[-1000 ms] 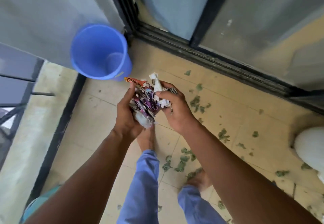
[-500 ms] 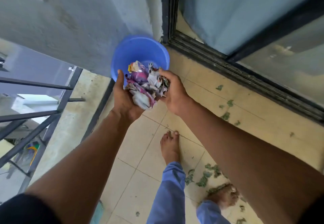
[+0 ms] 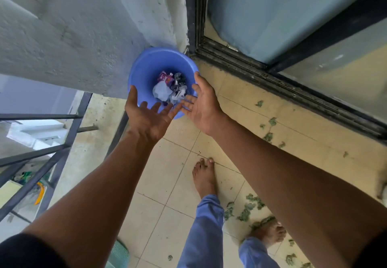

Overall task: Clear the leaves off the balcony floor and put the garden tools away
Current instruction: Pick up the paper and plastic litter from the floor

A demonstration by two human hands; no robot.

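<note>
Both hands hang just over the near edge of the blue bucket (image 3: 146, 68), which stands in the corner where the rough wall (image 3: 83, 37) meets the dark door track (image 3: 272, 75). The left hand (image 3: 149, 119) is spread wide, palm up, and holds nothing. The right hand (image 3: 202, 104) is also wide and empty, and its thumb points up beside the bucket's rim. Down inside the bucket lies a heap of crumpled paper scraps (image 3: 169, 88), purple, white and grey. The leaves (image 3: 250, 207) are not near the hands. They lie on the tiled floor (image 3: 163, 184) well back from the bucket, on the right hand's side, around the person's feet, and a thinner line of them runs along the floor beside the door track. So the right hand looks closer to them, and the person will likely have to turn away from the bucket and bend low to reach them. The green bits are small, flat and spread out, so scooping with both palms should work better than pinching. One bare foot (image 3: 204, 177) stands between the bucket and the biggest bunch of leaves. On the bucket's other side there is a metal railing (image 3: 48, 152). No garden tools can be seen.
</note>
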